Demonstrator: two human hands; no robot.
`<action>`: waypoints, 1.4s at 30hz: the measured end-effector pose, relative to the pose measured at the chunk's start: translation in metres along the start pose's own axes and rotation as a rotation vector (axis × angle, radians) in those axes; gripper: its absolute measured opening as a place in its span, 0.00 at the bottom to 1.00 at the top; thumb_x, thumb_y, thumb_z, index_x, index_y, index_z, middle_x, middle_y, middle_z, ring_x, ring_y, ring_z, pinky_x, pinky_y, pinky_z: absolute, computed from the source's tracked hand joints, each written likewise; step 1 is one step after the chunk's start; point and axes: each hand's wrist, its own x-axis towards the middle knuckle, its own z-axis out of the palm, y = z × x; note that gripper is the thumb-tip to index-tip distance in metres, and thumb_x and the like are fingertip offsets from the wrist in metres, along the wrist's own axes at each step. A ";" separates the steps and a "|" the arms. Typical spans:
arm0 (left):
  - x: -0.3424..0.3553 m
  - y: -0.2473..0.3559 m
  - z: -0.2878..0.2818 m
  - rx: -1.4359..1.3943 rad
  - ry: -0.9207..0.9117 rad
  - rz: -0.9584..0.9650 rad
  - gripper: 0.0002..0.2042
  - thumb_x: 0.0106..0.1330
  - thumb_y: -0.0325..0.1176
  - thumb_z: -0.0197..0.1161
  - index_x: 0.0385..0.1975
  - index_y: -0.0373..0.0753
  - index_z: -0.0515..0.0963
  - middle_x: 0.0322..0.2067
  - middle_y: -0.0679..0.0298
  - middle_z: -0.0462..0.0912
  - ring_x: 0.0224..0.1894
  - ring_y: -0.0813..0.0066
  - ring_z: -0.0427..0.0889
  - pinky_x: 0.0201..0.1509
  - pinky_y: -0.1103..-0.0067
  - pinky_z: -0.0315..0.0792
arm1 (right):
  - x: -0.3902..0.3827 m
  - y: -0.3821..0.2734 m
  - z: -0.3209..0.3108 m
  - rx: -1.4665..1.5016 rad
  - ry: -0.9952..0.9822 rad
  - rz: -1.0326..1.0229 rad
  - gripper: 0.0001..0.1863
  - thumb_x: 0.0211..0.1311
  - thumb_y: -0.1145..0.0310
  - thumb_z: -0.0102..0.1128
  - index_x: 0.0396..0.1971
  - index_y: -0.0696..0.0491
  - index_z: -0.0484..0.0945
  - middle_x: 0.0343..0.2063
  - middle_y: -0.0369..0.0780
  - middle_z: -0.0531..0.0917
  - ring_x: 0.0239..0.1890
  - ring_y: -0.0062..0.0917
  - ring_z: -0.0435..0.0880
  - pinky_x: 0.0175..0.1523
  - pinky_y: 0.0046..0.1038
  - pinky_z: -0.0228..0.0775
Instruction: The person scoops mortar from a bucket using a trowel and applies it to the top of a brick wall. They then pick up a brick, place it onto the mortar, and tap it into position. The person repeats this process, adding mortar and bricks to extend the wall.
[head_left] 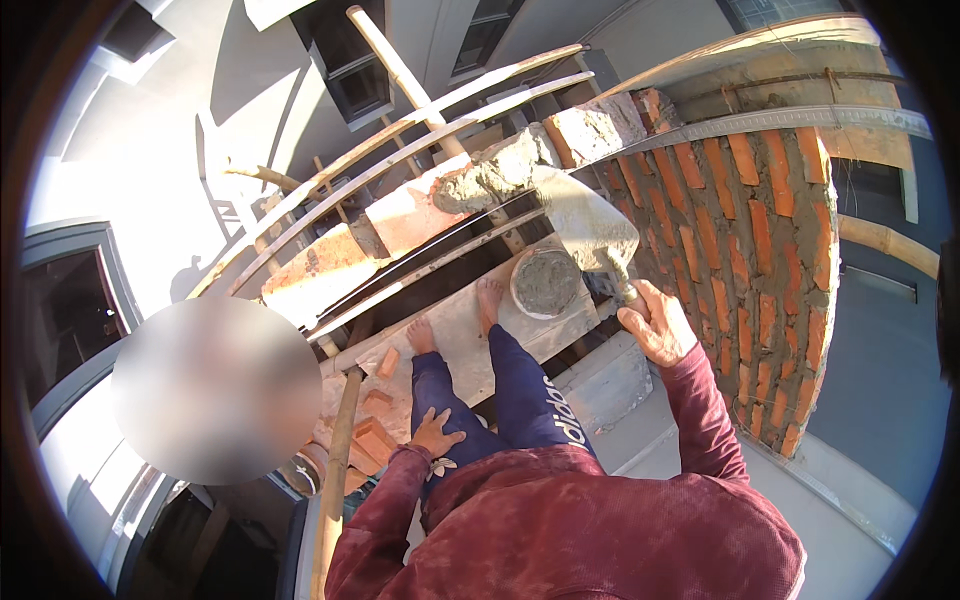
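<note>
My right hand (660, 325) is closed round the handle of a trowel (585, 215). The wide, mortar-smeared blade reaches up to the top of a low brick course, beside wet grey mortar (490, 180). Left of that mortar lies an orange brick (415, 205); on its other side stands a mortar-coated brick (595, 130). Below the blade, a round bucket (517, 300) full of grey mortar sits on the plank by my bare feet. My left hand (437, 435) rests on my left thigh, fingers spread, holding nothing.
Under my feet is a plank platform (465, 330), with dark gaps beside it. Loose bricks (373, 443) are piled at my left, next to a bamboo pole (340, 470). A brick wall (740, 270) rises at right. Bamboo rails (420, 115) run beyond the course. A blurred patch hides the left.
</note>
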 end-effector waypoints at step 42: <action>0.093 0.007 0.057 0.739 0.067 -0.107 0.31 0.64 0.55 0.52 0.63 0.45 0.68 0.68 0.58 0.60 0.73 0.56 0.50 0.76 0.65 0.41 | 0.176 0.146 -0.050 -0.374 0.780 -0.501 0.11 0.65 0.64 0.54 0.40 0.56 0.69 0.31 0.50 0.82 0.36 0.47 0.82 0.40 0.42 0.75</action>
